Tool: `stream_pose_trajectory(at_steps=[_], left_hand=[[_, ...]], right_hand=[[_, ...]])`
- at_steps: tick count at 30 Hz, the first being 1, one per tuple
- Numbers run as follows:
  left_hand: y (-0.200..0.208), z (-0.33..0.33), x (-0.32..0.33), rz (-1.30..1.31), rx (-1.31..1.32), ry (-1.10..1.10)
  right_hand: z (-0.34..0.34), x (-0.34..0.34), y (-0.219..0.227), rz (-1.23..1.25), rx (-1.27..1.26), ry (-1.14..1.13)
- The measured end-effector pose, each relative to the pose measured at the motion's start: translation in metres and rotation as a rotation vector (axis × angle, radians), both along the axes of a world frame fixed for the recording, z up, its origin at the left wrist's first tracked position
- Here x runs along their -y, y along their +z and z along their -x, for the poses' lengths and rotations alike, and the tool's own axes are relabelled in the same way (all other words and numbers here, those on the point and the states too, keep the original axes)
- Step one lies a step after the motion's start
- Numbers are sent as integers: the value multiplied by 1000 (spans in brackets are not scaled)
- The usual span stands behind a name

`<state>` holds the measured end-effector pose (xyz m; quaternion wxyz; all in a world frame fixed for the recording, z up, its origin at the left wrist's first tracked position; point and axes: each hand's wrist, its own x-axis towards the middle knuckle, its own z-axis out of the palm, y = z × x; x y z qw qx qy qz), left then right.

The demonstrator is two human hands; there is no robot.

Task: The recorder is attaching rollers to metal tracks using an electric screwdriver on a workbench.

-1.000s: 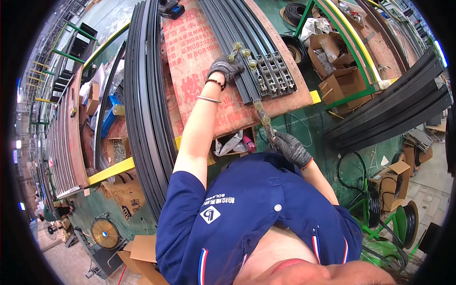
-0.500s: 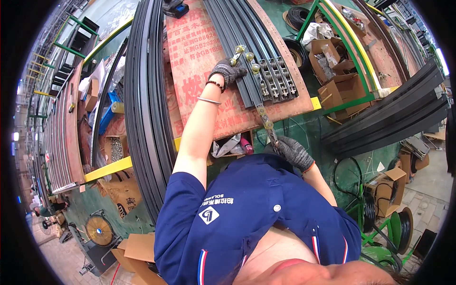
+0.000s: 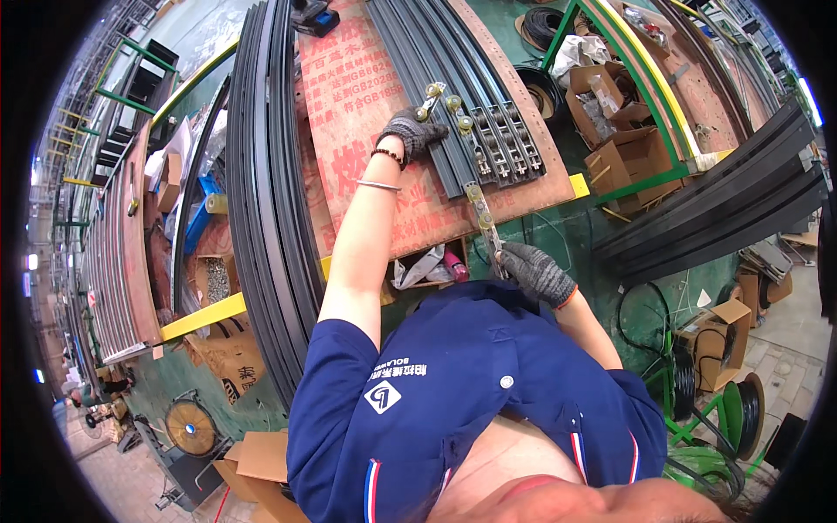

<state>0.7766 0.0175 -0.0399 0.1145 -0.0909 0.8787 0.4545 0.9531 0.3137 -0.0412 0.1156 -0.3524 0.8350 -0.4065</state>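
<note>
My right hand (image 3: 537, 274), in a dark grey knit glove, pinches the near end of a narrow metal strip with several yellowish rollers (image 3: 479, 206). The strip's far end reaches the near end of a long dark metal profile (image 3: 443, 171); whether it sits inside cannot be told. My left hand (image 3: 413, 132), gloved too, curls over that profile's left side, its fingertips partly hidden. Just past its fingers stands a short roller piece (image 3: 429, 101). More rollers (image 3: 459, 116) sit to its right. Beside them, several metal roller carriages (image 3: 508, 144) lie on the neighbouring profiles.
The profiles lie on a reddish printed board (image 3: 357, 144). A stack of long dark profiles (image 3: 272, 174) runs along the left; a power tool (image 3: 316, 17) lies at the far end. Cardboard boxes (image 3: 629, 166) and curved dark strips (image 3: 715, 205) are at the right.
The roller strip in my right hand has turned slightly, showing more rollers, and its far end lies a little farther over the profile's end. My left hand stays on the profile.
</note>
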Motion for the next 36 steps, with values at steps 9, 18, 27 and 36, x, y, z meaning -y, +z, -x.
stream_pose_trajectory(at_steps=[9,18,27,36], left_hand=[[0,-2,-4,-155,64,15],[-6,-9,7,-46,-45,3],[6,-14,1,-164,-48,28],[-8,-14,13,-144,-110,15]], right_hand=[[26,25,11,158,479,-214],[32,50,21,71,-271,-304],[74,66,16,-75,-486,-295],[78,78,21,-35,-567,-306]])
